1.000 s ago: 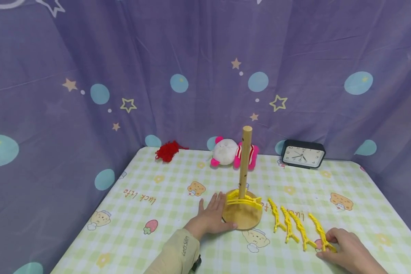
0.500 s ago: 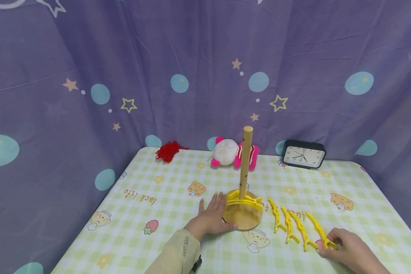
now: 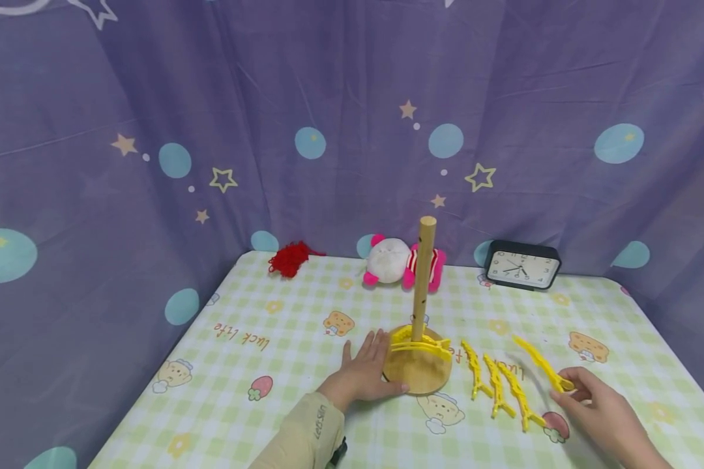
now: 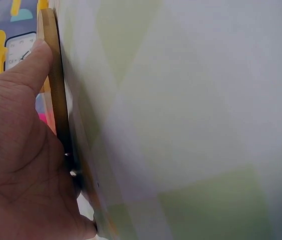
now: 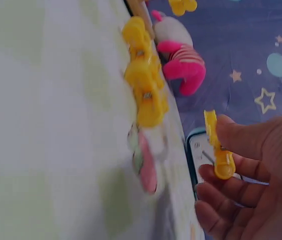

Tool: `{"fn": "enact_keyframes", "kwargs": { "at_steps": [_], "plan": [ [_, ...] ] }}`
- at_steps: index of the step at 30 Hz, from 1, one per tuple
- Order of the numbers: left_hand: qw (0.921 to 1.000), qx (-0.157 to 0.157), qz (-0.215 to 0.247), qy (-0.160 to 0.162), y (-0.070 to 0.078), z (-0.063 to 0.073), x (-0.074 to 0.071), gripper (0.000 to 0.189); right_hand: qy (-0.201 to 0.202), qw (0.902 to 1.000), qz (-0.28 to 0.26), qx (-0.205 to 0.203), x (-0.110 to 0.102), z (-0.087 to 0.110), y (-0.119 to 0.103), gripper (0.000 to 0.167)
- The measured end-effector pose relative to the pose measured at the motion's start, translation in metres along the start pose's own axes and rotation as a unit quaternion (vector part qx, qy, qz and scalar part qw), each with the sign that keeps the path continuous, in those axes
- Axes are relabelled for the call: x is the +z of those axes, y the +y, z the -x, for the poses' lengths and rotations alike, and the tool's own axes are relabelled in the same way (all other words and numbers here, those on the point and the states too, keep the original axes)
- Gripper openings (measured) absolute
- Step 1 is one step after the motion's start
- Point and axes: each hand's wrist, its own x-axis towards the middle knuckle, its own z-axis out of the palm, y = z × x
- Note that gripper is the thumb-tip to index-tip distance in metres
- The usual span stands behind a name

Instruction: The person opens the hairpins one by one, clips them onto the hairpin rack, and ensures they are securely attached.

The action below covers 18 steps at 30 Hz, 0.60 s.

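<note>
My right hand (image 3: 601,407) pinches a yellow hair clip (image 3: 544,366) by its forked end between thumb and fingers, holding it above the cloth. In the right wrist view the clip (image 5: 223,159) shows end-on at the thumb. Several more yellow hair clips (image 3: 517,394) lie in a slanting row to the hand's left. My left hand (image 3: 364,374) rests spread against the left side of a round wooden base (image 3: 416,374), its thumb at the front rim. An upright wooden pole (image 3: 422,280) rises from that base. Yellow clips (image 3: 428,347) lie on the base around the pole's foot.
A black alarm clock (image 3: 522,266) stands at the back right. Behind the pole lies a pink-and-white plush toy (image 3: 387,260); red yarn (image 3: 290,259) sits at the back left. A checked cloth (image 3: 293,365) covers the table, with a purple curtain (image 3: 352,85) behind.
My right hand has lifted the rightmost hair clip off the cloth, moving it up and slightly away from me. The left hand and the wooden stand have stayed in place.
</note>
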Motion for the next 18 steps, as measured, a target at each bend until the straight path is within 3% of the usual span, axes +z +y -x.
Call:
{"fn": "enact_keyframes", "kwargs": {
  "at_steps": [6,11,18],
  "plan": [
    [1.0000,0.000,0.001,0.005,0.000,0.000,0.000,0.108,0.054,0.9977,-0.020,-0.035,0.001,0.002,-0.026,0.051],
    [1.0000,-0.002,0.003,0.002,-0.001,-0.001,0.001,0.108,0.093,0.9933,0.002,-0.070,0.004,0.001,-0.051,0.047],
    [0.9999,-0.008,-0.001,-0.007,-0.003,-0.005,0.004,0.109,0.096,0.9885,0.030,-0.113,0.011,-0.007,-0.077,0.044]
  ]
}}
